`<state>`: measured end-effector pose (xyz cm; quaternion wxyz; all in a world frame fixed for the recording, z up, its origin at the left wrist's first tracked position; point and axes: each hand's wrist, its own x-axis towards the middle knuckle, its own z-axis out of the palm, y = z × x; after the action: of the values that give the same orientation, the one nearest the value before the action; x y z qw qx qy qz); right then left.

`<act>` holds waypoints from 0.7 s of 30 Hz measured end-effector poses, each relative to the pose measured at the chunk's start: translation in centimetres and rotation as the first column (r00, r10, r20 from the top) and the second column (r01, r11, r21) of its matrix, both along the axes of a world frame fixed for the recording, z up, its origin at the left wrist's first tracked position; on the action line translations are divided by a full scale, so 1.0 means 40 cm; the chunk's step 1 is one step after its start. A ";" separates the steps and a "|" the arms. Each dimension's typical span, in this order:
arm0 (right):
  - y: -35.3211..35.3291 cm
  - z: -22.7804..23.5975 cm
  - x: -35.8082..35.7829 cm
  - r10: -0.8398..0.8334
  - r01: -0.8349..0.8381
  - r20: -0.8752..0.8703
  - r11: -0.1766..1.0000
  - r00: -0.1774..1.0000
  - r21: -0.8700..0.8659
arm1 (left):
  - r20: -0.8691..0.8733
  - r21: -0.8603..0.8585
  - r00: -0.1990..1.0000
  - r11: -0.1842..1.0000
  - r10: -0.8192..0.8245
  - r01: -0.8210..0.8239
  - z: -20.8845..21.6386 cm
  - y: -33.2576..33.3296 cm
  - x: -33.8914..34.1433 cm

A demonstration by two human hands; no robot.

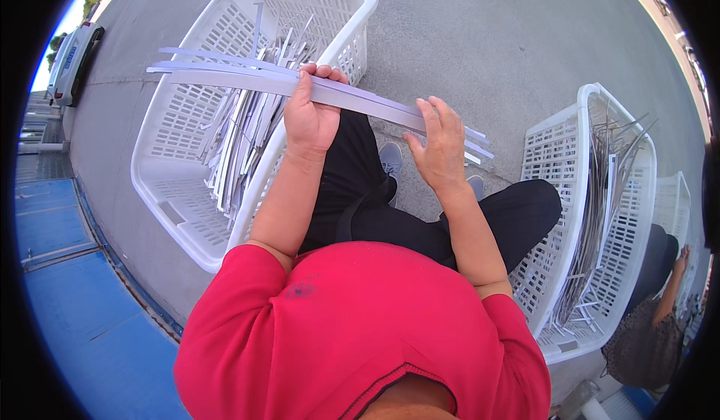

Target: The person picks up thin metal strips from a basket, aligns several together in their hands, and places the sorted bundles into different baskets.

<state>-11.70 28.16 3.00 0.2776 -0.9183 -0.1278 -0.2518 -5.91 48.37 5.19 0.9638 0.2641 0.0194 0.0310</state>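
Note:
A small bundle of long, flat, pale strips (232, 80) lies across both my hands in front of my knees; whether they are metal or plastic I cannot tell. My left hand (313, 112) is closed around their middle, thumb on top. Near their right end, my right hand (437, 139) has its thumb and fingers around the strips, whose tips stick out past it. Under the bundle's left part stands a big white plastic basket (161, 161), with many loose pale strips (251, 139) heaped in it.
To my right is a second white basket (555, 150) holding long thin grey strips (592, 217). Beyond it, another person (649, 337) sits beside a further white basket (673, 202). Blue panels (97, 307) are at the left, and a parked white car (73, 64) stands far left on grey pavement.

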 end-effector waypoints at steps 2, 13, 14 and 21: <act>-0.030 -0.021 -0.024 -0.080 0.080 0.002 0.993 0.997 0.082 | 0.043 0.021 0.998 0.999 0.045 -0.046 0.007 0.025 0.014; -0.046 -0.067 -0.070 -0.179 0.166 0.037 0.960 0.983 0.226 | 0.042 -0.014 0.998 0.999 0.043 -0.042 0.011 0.053 0.021; -0.041 -0.066 -0.067 -0.171 0.159 0.033 0.962 0.985 0.221 | 0.048 -0.021 0.998 0.999 0.030 -0.029 0.012 0.051 0.017; 0.000 -0.072 -0.070 -0.055 0.055 -0.001 0.990 0.998 0.129 | 0.018 -0.005 0.996 0.996 -0.086 0.086 0.012 -0.011 -0.029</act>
<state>-14.51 28.15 0.12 0.3292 -0.9012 -0.0864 -0.2684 -7.09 47.94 5.66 0.9651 0.2616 -0.0007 -0.0082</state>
